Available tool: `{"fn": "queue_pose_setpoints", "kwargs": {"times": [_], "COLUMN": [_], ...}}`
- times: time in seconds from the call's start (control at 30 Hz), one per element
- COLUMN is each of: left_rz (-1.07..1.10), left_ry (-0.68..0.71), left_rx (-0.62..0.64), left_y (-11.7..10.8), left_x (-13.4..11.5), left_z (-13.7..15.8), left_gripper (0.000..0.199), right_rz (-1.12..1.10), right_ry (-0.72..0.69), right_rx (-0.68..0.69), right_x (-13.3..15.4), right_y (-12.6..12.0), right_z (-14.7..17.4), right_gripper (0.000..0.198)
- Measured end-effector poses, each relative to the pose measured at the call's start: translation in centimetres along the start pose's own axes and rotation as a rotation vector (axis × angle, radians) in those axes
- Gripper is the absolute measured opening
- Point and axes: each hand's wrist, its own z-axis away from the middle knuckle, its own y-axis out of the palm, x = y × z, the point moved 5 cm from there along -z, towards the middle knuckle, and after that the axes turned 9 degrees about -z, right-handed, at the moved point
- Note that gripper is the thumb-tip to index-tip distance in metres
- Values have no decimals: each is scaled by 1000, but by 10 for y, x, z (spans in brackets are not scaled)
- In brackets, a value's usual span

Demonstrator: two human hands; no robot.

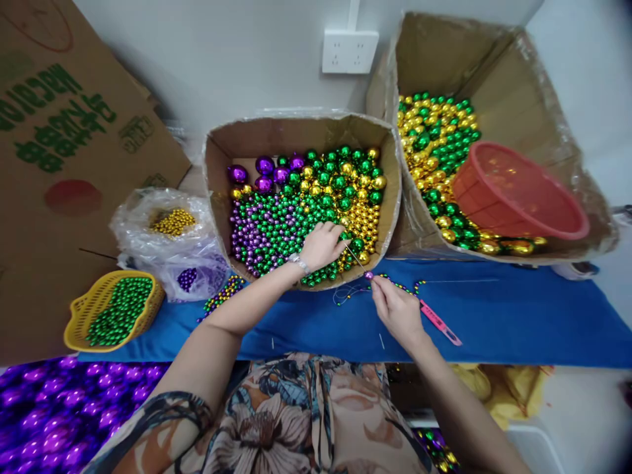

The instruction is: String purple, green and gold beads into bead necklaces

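Observation:
My left hand [323,247] reaches over the front edge of the cardboard box [302,125], fingers closed at one end of a thin needle [356,258]. The needle slants down toward my right hand [397,309], which pinches a shiny purple bead [368,275] at its other end. Under my left hand the box holds small green beads [276,220], gold beads [363,224] and lilac beads [244,230], with larger purple balls [264,165] toward the back. Thin looped string [348,293] with small beads lies just left of my right hand.
A pink cutter [441,322] rests on the blue cloth [513,316]. At right, a taller carton [439,52] holds beads and a red basket [528,191]. Leftward are a yellow basket [74,332] of green beads and bead-filled plastic bags [133,220].

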Motion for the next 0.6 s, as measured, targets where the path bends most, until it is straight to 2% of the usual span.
{"fn": "queue_pose_setpoints", "kwargs": {"times": [0.1, 0.2, 0.27, 0.33, 0.43, 0.5, 0.6], "left_rz": [-174, -55, 215, 620, 1214, 1423, 1535], "left_ry": [-16, -51, -81, -128, -239, -312, -397], "left_rx": [142, 125, 54, 8, 3, -11, -50], "left_y": [10, 12, 8, 4, 0, -3, -6], "left_x": [-11, -11, -4, 4, 13, 16, 19], "left_z": [-21, -29, -25, -15, 7, 22, 38], "left_gripper": [33, 29, 30, 33, 36, 37, 38], "right_rz": [-4, -25, -62, -95, -134, -165, -185], "right_ry": [33, 60, 70, 88, 117, 113, 92], "right_rx": [-6, -6, 0, 10, 25, 43, 73], "right_x": [-4, -8, -9, -10, -9, -5, 1], "right_y": [0, -2, -4, -5, -5, -2, 3], "right_z": [3, 5, 7, 9, 11, 12, 13], "right_gripper": [21, 24, 25, 26, 24, 23, 23]}}
